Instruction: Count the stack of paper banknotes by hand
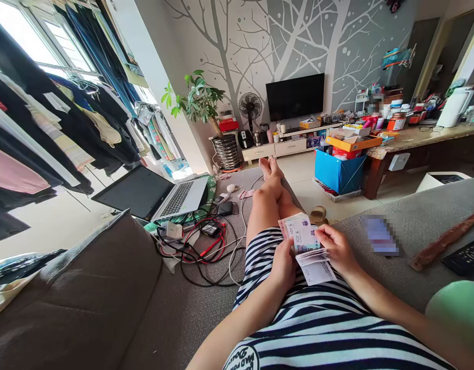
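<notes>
My left hand (284,262) grips the lower left edge of a small stack of printed paper slips (300,232), thumb on top. The slips are pale blue and pink with dark print and look like notes or tickets. My right hand (337,248) pinches the right side of the stack between thumb and fingers. Below it, folded white slips (317,272) fan out and hang down towards my lap. Both hands rest just above the striped shirt (317,308). The fingers beneath the stack are partly hidden.
On the grey sofa, an open laptop (178,198) and tangled cables (209,252) lie left of my legs. A blurred phone-like object (380,235), a brown strip (448,239) and a black remote (466,259) lie right. A blue box (339,169) stands beside a cluttered table (414,137).
</notes>
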{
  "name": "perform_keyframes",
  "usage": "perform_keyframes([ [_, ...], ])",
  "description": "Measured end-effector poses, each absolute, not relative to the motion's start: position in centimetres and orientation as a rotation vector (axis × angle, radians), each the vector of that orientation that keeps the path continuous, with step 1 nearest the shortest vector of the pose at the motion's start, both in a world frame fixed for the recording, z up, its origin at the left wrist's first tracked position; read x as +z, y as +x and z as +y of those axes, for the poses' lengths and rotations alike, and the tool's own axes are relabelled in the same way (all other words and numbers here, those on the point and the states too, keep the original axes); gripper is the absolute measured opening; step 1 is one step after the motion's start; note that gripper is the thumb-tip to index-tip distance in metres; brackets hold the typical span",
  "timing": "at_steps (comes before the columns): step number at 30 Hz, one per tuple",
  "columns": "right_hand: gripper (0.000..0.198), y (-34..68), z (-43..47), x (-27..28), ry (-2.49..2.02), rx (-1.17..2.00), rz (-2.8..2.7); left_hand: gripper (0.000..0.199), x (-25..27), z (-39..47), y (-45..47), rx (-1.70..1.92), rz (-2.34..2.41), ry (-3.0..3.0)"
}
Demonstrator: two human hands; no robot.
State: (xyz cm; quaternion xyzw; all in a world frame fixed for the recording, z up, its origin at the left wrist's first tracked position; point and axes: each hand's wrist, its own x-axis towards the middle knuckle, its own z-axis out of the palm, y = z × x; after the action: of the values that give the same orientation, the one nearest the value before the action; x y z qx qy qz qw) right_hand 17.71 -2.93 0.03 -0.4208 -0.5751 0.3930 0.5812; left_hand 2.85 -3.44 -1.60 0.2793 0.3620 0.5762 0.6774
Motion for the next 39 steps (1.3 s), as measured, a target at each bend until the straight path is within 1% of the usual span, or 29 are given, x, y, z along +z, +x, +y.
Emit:
perform_keyframes([
  [4,0.055,17.6,-3.0,0.2,-0.980,0.935,-1.354,0.038,-1.4,-3.5,2.8,1.289,0.805,0.657],
  [13,0.068,17.8,-3.0,-0.2,-0.906,0.898,-1.396,0.035,-1.8,-3.3,2.9,1.287,0.784,0.617],
  [16,0.066,17.9,-2.6,-0.6,-0.961,0.900,-1.377,0.039,-1.8,-3.4,2.8,1.292,0.754,0.597],
  [21,0.066,18.0,-1.7,-1.5,-1.074,0.849,-1.251,0.034,-1.5,-3.6,2.8,1.300,0.775,0.604],
  [25,0.065,18.2,-1.5,-1.9,-1.074,0.811,-1.326,0.039,-1.5,-3.5,2.8,1.297,0.762,0.590],
  [28,0.065,18.2,-1.7,-1.8,-1.072,0.783,-1.350,0.039,-1.5,-3.4,2.9,1.307,0.758,0.578],
  [33,0.062,18.1,-2.2,-1.0,-1.019,0.827,-1.353,0.035,-1.4,-3.3,2.9,1.314,0.775,0.588],
  [39,0.058,17.9,-2.8,-0.2,-0.986,0.875,-1.327,0.039,-1.7,-3.2,2.9,1.315,0.769,0.610],
])
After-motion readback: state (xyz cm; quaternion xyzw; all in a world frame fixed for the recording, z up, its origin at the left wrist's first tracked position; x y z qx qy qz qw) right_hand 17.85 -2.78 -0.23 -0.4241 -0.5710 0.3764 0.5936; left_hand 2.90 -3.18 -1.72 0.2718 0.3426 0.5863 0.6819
